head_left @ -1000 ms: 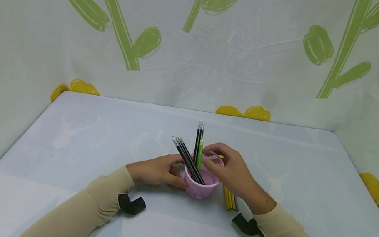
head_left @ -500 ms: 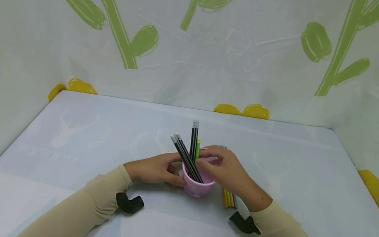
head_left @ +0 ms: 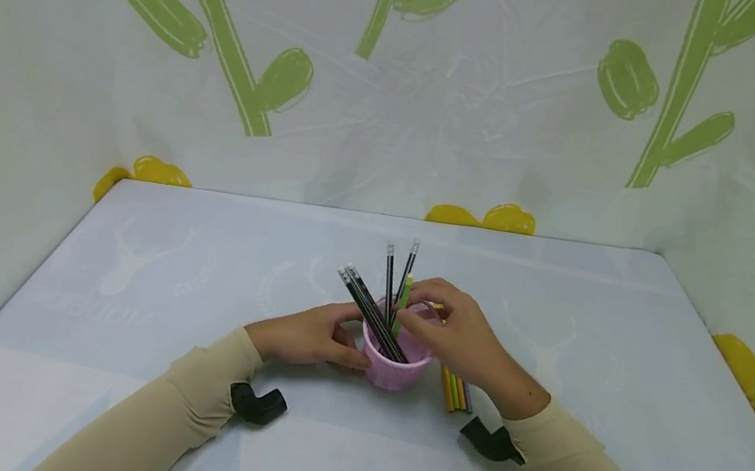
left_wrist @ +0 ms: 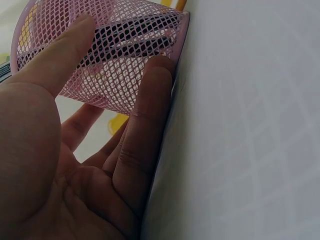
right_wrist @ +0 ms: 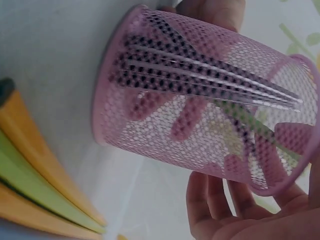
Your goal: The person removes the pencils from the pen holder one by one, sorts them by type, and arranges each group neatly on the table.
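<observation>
A pink mesh pencil cup (head_left: 396, 375) stands upright on the table. My left hand (head_left: 310, 335) grips its left side, thumb in front; the left wrist view shows fingers around the mesh (left_wrist: 115, 82). Several black pencils (head_left: 369, 314) with pale ends lean left in the cup, and two more stand steeper behind. Over the far right rim, my right hand (head_left: 466, 337) pinches a green pencil (head_left: 407, 287) between thumb and fingers. In the right wrist view the green pencil (right_wrist: 250, 120) runs down inside the mesh; some fingertips are seen only through it.
Orange, green and blue coloured pencils (head_left: 457, 393) lie on the table just right of the cup, partly under my right hand. The white table (head_left: 337, 464) meets a wall (head_left: 470, 142) printed with green leaves. A black strap piece hangs at each wrist.
The green pencil and one steep black pencil have tilted right, apart from the other black one. My right hand moved left, then slightly back right. My left hand keeps its grip on the cup.
</observation>
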`<state>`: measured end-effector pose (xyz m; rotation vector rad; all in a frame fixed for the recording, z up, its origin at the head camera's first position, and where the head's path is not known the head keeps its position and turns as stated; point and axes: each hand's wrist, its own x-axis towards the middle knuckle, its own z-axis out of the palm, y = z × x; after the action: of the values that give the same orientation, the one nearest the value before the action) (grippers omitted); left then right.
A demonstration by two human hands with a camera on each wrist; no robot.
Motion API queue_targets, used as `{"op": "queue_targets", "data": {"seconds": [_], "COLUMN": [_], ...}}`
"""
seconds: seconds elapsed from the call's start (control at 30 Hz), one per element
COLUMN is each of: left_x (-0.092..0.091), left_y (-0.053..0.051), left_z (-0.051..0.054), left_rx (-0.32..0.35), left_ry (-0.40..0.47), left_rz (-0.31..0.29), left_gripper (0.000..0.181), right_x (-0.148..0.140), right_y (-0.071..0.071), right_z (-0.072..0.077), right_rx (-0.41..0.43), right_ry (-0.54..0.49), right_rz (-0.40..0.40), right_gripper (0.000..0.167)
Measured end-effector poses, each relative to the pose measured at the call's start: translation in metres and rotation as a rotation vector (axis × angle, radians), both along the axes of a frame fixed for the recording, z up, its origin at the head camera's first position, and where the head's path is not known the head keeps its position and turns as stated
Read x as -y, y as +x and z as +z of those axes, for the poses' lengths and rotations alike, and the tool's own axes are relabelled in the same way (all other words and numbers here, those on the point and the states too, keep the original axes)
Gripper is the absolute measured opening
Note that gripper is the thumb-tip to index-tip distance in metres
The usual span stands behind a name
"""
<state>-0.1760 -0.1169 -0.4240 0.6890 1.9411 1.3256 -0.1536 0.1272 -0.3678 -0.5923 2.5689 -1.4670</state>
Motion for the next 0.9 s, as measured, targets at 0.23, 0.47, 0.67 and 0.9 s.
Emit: {"op": "queue_targets", "data": {"seconds": [0.23,0.47,0.67,0.9], "left_x": [0.000,0.001,0.001,0.000], "left_y": [0.000,0.000,0.000,0.001], "left_z": [0.001,0.000,0.002,0.001], "left_rx": [0.000,-0.004,-0.008,0.004], "left_ry": [-0.020,-0.023,-0.025,-0.007], "left_rz": [0.008,0.004,-0.001,0.000], "left_gripper": [0.067,0.067,0.069,0.069], "right_x": [-0.005,-0.009,-0.015,-0.021], "right_y": [0.001,0.003,0.003,0.005], "right_z": [0.010,0.020,0.026,0.033], "right_rx": [-0.092,-0.140,-0.191,-0.248], "right_ry": [-0.069,-0.082,-0.104,-0.127], "right_rz": [-0.007,-0.033,-0.053,-0.100], "right_gripper": [0.009,0.012,0.008,0.007]}}
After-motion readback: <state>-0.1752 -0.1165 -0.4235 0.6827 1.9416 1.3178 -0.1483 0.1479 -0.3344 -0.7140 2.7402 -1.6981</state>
